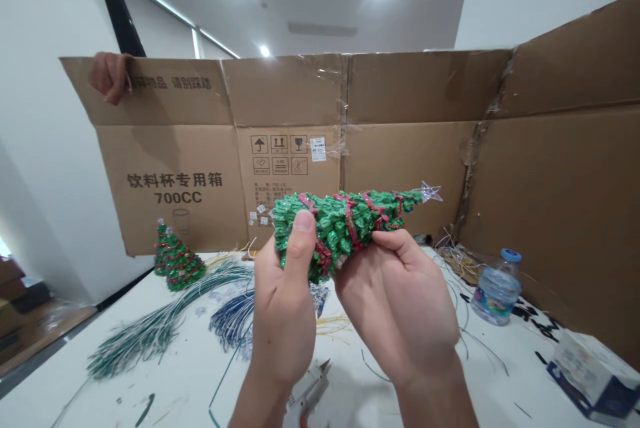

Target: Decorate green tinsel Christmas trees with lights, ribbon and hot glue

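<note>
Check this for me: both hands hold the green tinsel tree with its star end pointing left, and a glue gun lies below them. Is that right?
Not quite: the head view shows the star end of the tree pointing right, not left. The rest stands: the left hand and right hand hold it, and the glue gun lies below them.

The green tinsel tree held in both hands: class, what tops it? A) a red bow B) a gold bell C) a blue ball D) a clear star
D: a clear star caps the green tinsel tree, held sideways by the left hand and right hand.
</note>
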`<state>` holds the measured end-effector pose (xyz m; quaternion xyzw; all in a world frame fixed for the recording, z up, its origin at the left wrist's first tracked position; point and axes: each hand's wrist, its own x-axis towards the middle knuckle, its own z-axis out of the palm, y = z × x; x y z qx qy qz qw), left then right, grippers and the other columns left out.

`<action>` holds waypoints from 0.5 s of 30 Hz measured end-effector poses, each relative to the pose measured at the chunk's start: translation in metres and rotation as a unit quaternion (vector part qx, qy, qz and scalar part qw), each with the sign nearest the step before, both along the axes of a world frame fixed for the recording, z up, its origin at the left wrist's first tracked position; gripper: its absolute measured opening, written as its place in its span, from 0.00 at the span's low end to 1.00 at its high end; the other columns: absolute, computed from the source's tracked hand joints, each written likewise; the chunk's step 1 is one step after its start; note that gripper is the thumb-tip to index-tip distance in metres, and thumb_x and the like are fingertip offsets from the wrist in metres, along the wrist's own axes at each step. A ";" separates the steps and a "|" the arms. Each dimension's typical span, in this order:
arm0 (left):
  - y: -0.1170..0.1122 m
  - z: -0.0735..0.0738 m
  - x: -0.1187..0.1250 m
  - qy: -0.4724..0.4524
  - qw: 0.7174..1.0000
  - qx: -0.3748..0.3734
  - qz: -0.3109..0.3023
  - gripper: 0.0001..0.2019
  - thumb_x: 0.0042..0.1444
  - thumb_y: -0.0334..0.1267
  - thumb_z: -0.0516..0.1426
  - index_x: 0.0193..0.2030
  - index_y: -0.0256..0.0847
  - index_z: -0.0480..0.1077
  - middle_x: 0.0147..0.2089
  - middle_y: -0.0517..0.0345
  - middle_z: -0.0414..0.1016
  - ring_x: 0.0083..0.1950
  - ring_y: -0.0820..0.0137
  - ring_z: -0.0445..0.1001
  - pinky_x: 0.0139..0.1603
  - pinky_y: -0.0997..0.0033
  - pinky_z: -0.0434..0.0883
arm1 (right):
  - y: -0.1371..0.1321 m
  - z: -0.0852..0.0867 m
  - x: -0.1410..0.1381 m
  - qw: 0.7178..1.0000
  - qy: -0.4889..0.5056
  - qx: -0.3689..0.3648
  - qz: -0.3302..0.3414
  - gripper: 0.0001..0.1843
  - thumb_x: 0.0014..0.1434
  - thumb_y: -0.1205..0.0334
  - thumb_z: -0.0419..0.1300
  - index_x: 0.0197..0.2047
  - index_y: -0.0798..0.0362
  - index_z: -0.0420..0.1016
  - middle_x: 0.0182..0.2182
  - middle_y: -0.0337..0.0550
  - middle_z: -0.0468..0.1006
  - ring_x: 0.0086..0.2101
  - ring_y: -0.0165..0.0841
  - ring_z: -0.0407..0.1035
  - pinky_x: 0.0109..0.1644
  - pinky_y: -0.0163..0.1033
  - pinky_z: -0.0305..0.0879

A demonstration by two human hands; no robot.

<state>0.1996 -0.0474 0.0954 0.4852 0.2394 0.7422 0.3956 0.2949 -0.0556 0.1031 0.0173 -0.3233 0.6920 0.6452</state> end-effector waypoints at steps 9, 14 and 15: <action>-0.002 0.001 -0.003 0.020 1.000 -0.010 -0.019 0.16 0.66 0.54 0.69 0.48 0.43 0.86 0.45 0.54 0.86 0.48 0.59 0.82 0.44 0.67 0.77 | -0.001 -0.002 0.001 0.999 -0.029 0.017 -0.036 0.24 0.67 0.56 0.52 0.57 0.43 0.85 0.47 0.44 0.91 0.60 0.48 0.80 0.74 0.64 0.69; -0.002 0.001 -0.004 0.012 1.000 -0.007 -0.027 0.19 0.64 0.56 0.70 0.47 0.42 0.86 0.42 0.54 0.85 0.44 0.59 0.81 0.43 0.65 0.77 | -0.001 -0.002 0.002 1.000 -0.011 0.015 -0.022 0.23 0.66 0.57 0.52 0.57 0.42 0.85 0.48 0.43 0.91 0.60 0.48 0.80 0.75 0.64 0.68; -0.002 0.001 -0.004 0.008 1.000 -0.008 -0.027 0.19 0.63 0.56 0.71 0.47 0.42 0.85 0.42 0.53 0.85 0.47 0.58 0.82 0.45 0.64 0.78 | -0.001 -0.003 0.002 1.000 -0.003 0.015 -0.016 0.23 0.66 0.58 0.53 0.57 0.42 0.85 0.48 0.43 0.91 0.61 0.47 0.80 0.75 0.63 0.68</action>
